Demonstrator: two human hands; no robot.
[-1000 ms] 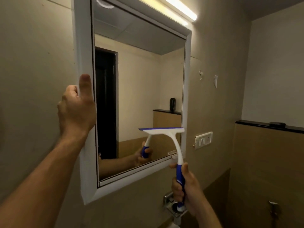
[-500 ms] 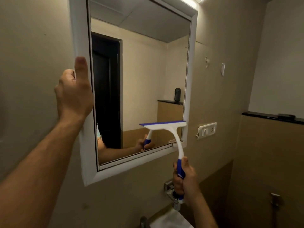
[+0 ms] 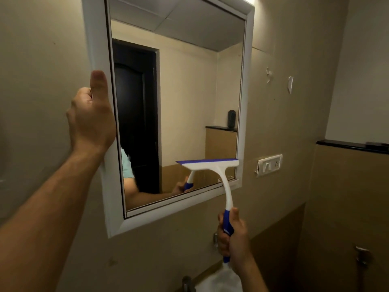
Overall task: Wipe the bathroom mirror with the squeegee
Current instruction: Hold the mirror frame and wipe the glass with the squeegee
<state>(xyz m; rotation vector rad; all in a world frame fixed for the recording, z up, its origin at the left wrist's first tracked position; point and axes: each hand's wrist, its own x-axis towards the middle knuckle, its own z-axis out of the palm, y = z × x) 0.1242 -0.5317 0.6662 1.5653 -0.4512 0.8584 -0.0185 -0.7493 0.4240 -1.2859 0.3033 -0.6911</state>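
Compared with the frame half a second earlier, the squeegee (image 3: pixel 212 171) sits farther right on the glass, its blade end now at the inner edge of the frame's right rail rather than short of it, while both hands keep the same holds. At far left, the left hand (image 3: pixel 92 116) grips the left rail of the white frame (image 3: pixel 94 39), thumb laid upright along the front of the rail and fingers wrapped behind its outer edge, out of sight. To its right, the mirror (image 3: pixel 185 91) reflects a dark door, a pale wall, a ceiling and a small dark object on a ledge; low in the glass appear the reflected forearm and the reflected squeegee handle. The blue blade lies level against the lower right part of the glass, just above the bottom rail, and the white neck curves down across that rail to a blue grip. Below the frame, the right hand (image 3: pixel 233 234) is clenched around that grip, thumb up along its front. Beyond the frame's right rail, a white switch plate (image 3: pixel 269 164) is mounted on the beige wall (image 3: pixel 284 114), and a black ledge (image 3: pixel 347 145) runs along the adjoining wall at far right.
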